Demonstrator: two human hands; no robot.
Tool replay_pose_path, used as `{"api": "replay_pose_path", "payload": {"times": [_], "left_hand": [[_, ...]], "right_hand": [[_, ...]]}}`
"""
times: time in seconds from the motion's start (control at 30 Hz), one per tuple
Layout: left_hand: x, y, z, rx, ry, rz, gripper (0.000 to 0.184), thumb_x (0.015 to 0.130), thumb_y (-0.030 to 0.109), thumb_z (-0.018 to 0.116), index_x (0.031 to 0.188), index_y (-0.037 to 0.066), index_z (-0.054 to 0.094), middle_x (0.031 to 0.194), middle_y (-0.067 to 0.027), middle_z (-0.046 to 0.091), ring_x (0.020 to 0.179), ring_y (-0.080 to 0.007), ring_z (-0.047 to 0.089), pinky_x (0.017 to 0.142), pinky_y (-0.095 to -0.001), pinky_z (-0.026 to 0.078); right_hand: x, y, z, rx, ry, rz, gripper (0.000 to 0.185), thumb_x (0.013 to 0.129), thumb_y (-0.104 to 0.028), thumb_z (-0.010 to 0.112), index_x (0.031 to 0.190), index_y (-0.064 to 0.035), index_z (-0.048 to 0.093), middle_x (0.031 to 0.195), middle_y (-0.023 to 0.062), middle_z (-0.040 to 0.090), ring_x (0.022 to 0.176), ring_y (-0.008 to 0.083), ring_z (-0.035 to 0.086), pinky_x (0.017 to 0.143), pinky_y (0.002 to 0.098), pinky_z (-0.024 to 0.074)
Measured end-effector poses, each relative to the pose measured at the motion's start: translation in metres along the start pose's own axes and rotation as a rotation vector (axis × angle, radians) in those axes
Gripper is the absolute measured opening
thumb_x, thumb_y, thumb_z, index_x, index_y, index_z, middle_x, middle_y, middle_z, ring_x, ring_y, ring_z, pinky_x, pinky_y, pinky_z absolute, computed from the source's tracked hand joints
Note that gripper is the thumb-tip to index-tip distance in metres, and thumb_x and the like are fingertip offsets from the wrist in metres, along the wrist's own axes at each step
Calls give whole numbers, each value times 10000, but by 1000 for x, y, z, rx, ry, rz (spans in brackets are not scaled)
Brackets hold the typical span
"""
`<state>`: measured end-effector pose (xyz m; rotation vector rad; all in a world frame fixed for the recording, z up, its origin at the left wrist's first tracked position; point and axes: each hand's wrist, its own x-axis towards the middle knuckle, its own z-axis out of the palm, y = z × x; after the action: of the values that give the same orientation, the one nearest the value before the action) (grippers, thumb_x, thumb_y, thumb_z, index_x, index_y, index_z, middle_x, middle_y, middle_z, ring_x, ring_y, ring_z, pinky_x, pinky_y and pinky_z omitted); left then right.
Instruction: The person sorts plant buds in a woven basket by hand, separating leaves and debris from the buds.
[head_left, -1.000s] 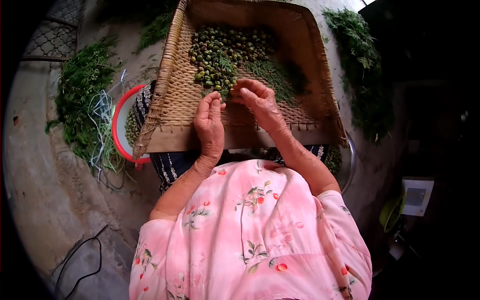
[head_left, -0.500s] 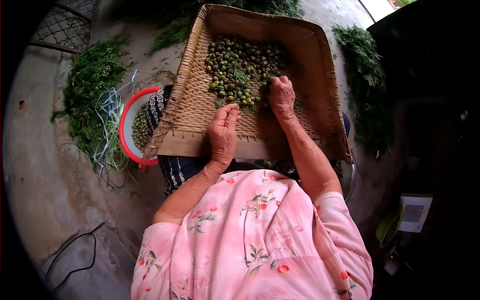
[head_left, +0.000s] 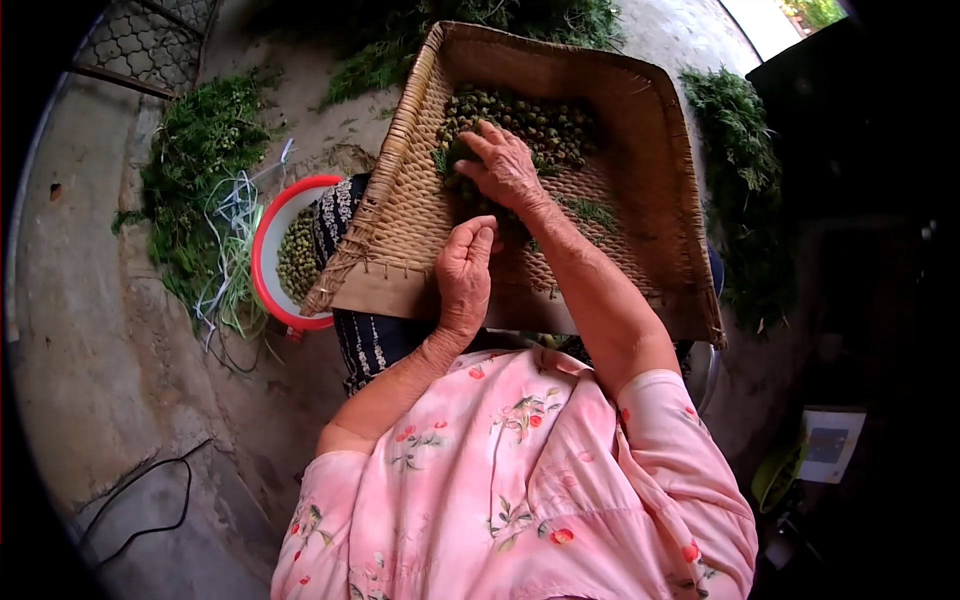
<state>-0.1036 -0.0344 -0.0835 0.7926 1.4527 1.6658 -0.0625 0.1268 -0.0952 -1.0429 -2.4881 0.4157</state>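
Note:
A woven basket tray rests across my lap, holding a heap of small round green-brown cones. My right hand reaches over the left part of the heap, thumb and fingers apart, touching cones and feathery green bits. A green sprig lies on the weave to the right of that wrist. Close to the tray's near edge, my left hand is closed with thumb against fingers; what it holds, if anything, is hidden.
A white basin with a red rim stands at my left, with more cones inside. Beside it lie pale plastic strings and cut green branches. More branches lie at the right and far side. A black cable lies lower left.
My right hand has moved left and its fingers have spread. The cones sit more to the far right, and the sprig at the right is now in sight. My left hand remains closed.

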Motion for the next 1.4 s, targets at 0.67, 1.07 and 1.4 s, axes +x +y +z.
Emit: {"api": "replay_pose_path", "payload": {"times": [0.67,1.07,1.4], "left_hand": [[-1,1,-1,11,-69,-48,165,936,80,533,1042,-17,615,922,-33,630,816,-89,598,754,-227,526],[-1,-3,1,-8,-51,-19,160,933,75,539,1037,-18,616,925,-43,639,809,-97,602,742,-233,529],[6,5,1,-219,6,-180,169,931,90,543,1053,-10,604,912,-55,633,768,-108,607,702,-243,544]], "right_hand": [[-36,125,-56,-8,145,260,530,830,-367,640,1252,-71,520,1318,210,453,1198,389,431,1015,463,341],[-70,12,-40,-59,-52,36,504,818,-385,628,1246,-138,526,1302,100,460,1235,357,380,998,510,317],[-143,28,-87,19,-129,54,341,829,-213,650,1168,-208,616,1363,62,452,1307,332,340,1070,586,202]]}}
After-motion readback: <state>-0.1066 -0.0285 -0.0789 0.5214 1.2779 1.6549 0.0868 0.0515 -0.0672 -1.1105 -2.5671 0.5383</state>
